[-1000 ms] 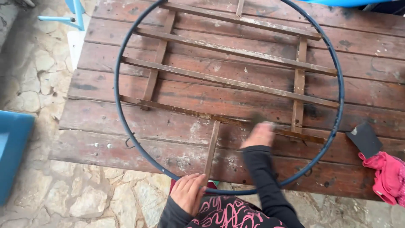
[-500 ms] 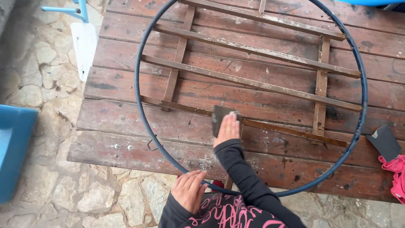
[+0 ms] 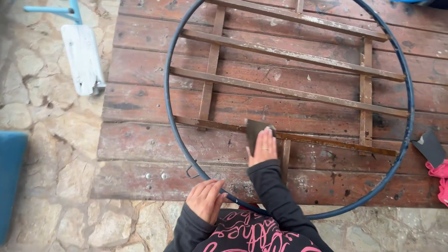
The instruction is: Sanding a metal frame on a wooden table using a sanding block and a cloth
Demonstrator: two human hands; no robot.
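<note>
A large round metal frame with a dark blue ring [image 3: 173,135] and rusty flat cross bars [image 3: 298,91] lies on a worn reddish wooden table [image 3: 140,149]. My right hand [image 3: 262,148] presses a dark sheet of sandpaper [image 3: 254,130] flat onto the lowest rusty bar, fingers extended over it. My left hand [image 3: 205,199] rests on the near part of the ring at the table's front edge, fingers curled over it. Both sleeves are black.
Another dark sheet of sandpaper [image 3: 430,147] and a pink cloth [image 3: 441,179] lie at the table's right edge. A white board on a light blue frame [image 3: 83,56] stands on the stone floor at left. A blue object [image 3: 10,182] sits at the far left.
My right hand has slid the sandpaper leftward along the lowest rusty bar. My left hand stays on the near ring. The view has shifted, so the frame appears further right.
</note>
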